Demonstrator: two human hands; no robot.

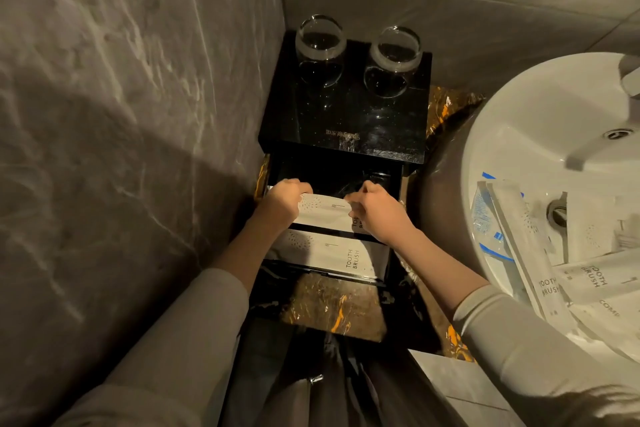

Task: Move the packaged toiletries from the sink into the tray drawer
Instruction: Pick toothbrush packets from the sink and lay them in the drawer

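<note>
Over the open drawer, both hands set a white toothbrush pack down; placing step under way, more packs wait in the sink.

Left to right: left hand pinches the left end of the held pack, right hand curls over its right end, the pack lying across the tray drawer of the black box on the marbled surface. Just nearer the camera a second pack already lies in the drawer, printed "TOOTH BRUSH". Held pack shows only "TOO…", the rest hidden by the right hand. Box top has a gold mark, unreadable, and carries two glasses. Next move, as I judge it: let go with the pack lying flat beside the other, then reach right to the sink. Packs there read "TOOTH BRUSH" twice and "COMB", cut off; one clear blue-edged sachet, text illegible.
</note>
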